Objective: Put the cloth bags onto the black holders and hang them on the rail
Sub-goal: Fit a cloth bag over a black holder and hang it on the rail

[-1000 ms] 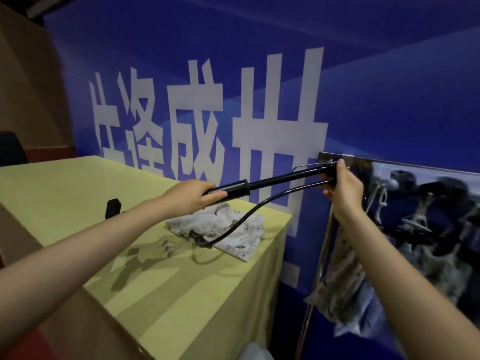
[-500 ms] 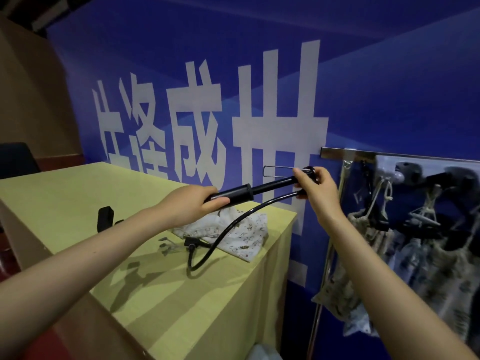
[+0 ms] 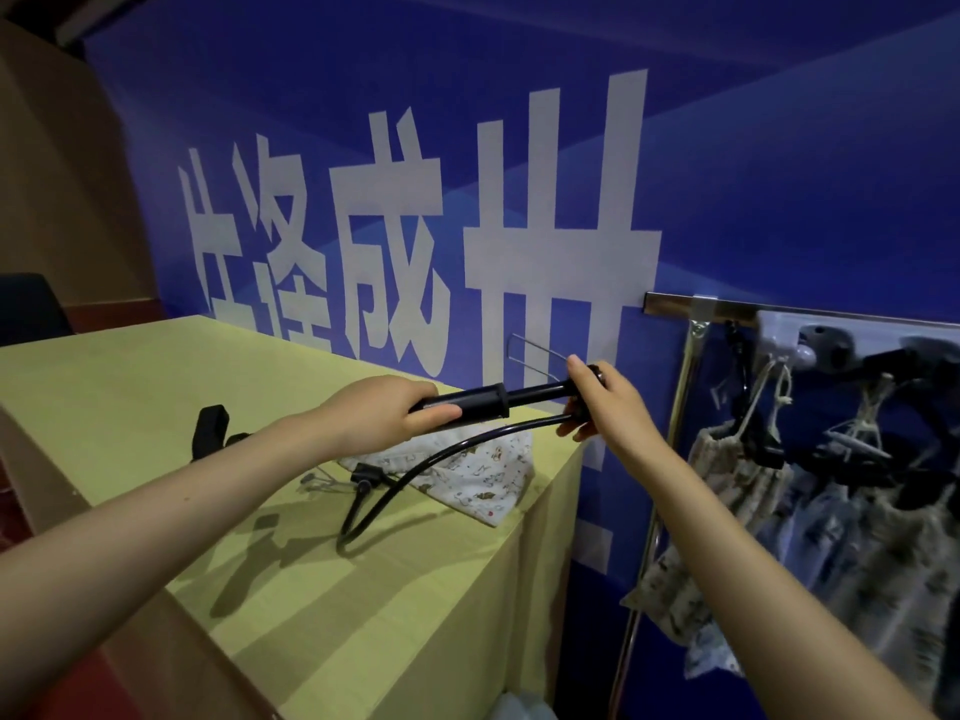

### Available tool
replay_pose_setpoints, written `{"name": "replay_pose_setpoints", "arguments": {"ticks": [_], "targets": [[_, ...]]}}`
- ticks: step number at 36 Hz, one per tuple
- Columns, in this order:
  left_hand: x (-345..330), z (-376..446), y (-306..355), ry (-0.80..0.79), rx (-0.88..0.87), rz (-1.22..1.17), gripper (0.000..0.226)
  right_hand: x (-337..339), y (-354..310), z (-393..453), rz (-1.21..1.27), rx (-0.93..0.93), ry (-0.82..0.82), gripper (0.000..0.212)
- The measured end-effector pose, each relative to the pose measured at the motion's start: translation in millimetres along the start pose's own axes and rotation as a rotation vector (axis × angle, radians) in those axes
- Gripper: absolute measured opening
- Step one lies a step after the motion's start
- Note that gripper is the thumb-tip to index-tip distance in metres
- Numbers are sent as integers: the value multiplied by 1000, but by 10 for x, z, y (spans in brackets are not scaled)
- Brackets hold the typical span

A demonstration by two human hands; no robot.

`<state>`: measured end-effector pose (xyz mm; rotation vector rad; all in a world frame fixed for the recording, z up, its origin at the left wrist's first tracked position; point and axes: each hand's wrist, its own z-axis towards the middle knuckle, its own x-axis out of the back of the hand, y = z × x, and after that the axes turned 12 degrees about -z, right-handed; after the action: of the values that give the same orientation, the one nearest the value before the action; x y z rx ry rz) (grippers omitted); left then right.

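A long black holder [image 3: 519, 396] with a curved black cable below it hangs level over the table's right end. My left hand [image 3: 384, 413] grips its thick handle end. My right hand [image 3: 605, 402] grips its far end, where a thin wire loop [image 3: 530, 350] sticks out to the left. A white patterned cloth bag [image 3: 483, 475] lies on the yellow table [image 3: 130, 402] below the holder. The metal rail [image 3: 691, 306] runs along the blue wall at the right, with several cloth bags [image 3: 727, 475] hanging from black holders.
A small black clip-like object [image 3: 210, 433] stands on the table left of my left forearm. The rail's chrome upright [image 3: 675, 407] runs down beside the table's right edge. A blue banner with large white characters [image 3: 405, 252] covers the wall behind.
Both hands have drawn the holder back left, away from the rail's end, and lowered it over the table. The cable's loop now reaches down to the tabletop.
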<state>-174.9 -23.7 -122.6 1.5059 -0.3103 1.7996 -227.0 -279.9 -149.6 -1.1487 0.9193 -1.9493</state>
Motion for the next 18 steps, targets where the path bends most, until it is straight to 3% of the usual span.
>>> {"name": "replay_pose_setpoints", "arguments": {"ticks": [8,13,18], "targets": [[-88,52,-13,-1,-6,-53,46,-205,4,-11,171,-79,-57,41],[-166,83,99,-10,4,-178,40,-312,49,-104,195,-10,13,36],[-250,111,177,0,-25,-180,48,-418,141,-182,185,44,16,36]]}}
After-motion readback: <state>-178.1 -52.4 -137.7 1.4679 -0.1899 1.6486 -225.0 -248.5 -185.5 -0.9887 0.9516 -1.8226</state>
